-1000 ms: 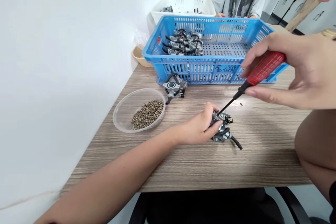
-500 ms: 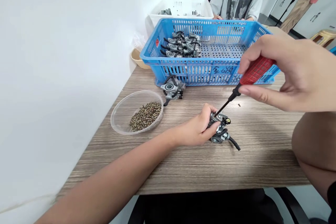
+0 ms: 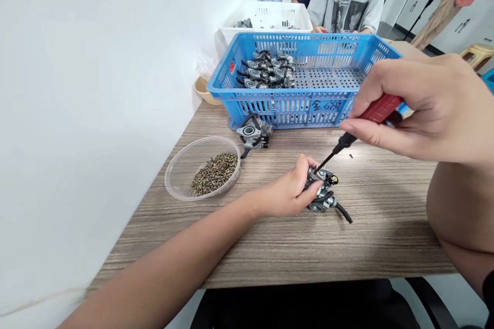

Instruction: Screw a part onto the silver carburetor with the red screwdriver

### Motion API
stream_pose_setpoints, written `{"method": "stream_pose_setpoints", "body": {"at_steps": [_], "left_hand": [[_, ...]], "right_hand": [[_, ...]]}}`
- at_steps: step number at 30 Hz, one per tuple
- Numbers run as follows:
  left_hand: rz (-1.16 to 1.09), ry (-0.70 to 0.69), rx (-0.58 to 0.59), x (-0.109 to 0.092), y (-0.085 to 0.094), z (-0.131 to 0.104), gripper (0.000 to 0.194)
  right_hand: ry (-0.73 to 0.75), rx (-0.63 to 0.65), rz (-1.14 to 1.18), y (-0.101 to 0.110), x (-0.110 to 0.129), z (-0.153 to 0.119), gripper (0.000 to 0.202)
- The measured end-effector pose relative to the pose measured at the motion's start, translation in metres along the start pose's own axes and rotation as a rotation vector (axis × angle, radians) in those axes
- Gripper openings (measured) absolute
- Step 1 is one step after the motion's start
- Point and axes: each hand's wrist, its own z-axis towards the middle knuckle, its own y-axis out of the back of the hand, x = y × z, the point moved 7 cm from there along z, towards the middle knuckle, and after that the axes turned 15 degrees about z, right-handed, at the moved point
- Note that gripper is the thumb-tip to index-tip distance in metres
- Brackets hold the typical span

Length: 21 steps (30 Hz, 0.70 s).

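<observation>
My left hand (image 3: 295,190) is closed around a metal carburetor (image 3: 322,198) on the wooden table (image 3: 270,252). A black hose sticks out of the part toward the lower right. In my right hand (image 3: 424,108) is a screwdriver (image 3: 380,108) with a red handle, gripped between thumb and fingers. Its shaft slants down to the left, and the tip touches the top of the carburetor near my left thumb and fingers. Left of my left hand, a clear round tub (image 3: 181,180) holds many small screws (image 3: 216,172). Another carburetor (image 3: 252,132) lies behind the tub's right side.
A blue crate (image 3: 278,93) with several carburetors (image 3: 266,69) stands at the back, a white crate (image 3: 266,10) behind it. One small screw (image 3: 351,156) lies on the table. A beige bowl (image 3: 204,91) sits by the wall. People are beyond the crates.
My right hand has turned slightly around the screwdriver handle, with the tip still on the carburetor. My left hand keeps its hold. The camera view has shifted slightly.
</observation>
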Motion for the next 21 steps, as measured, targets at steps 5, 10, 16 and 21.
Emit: {"method": "stream_pose_setpoints", "body": {"at_steps": [5,10,16,21], "left_hand": [[0.011,0.011,0.006,0.002,-0.001,0.000,0.029],[0.070,-0.015,-0.004,0.002,-0.001,-0.002,0.026],[0.123,-0.092,-0.051,0.000,0.002,-0.007,0.026],[0.041,-0.148,-0.066,0.002,0.000,-0.008,0.020]], "right_hand": [[-0.114,-0.022,-0.110,-0.004,0.004,-0.002,0.026],[-0.132,-0.150,-0.058,-0.014,0.001,0.000,0.015],[-0.106,-0.269,0.047,0.001,-0.021,0.000,0.022],[-0.039,-0.241,0.024,0.017,-0.033,-0.008,0.021]]}}
